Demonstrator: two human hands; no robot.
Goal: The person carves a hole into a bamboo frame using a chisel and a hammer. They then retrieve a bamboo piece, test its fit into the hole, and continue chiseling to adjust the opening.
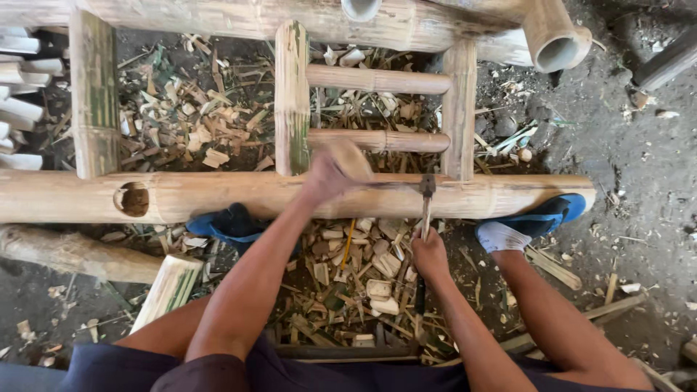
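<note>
Head view, looking down at a bamboo frame [290, 101] lying on a dirt floor [646, 160]. Main thing: long horizontal bamboo pole [239, 194], pale tan, smooth, with a round hole [133, 198] cut near its left end; it runs across the middle of the view, and both feet press against its near side, in blue sandals [231, 223], the right one over a white sock [501, 236]. Three upright bamboo posts, streaked green, meet the pole from above, two thinner rungs [377, 78] between the middle and right posts. Left hand [328, 174] is blurred, grip clenched around a rounded wooden mallet [350, 158], just above the pole by the middle post. Right hand [430, 255] is on the near side of the pole, grip closed on the handle of a chisel [427, 199], which stands upright, its dark metal tip touching the pole. Heaps of bamboo chips [363, 276] and offcuts cover the floor between the legs and behind the pole. A split green-edged bamboo piece [168, 287] lies near the left knee, a rough log [72, 254] just left of it. Open-ended bamboo tubes [555, 40] show top right. Dark blue shorts [145, 366] at the bottom edge.
</note>
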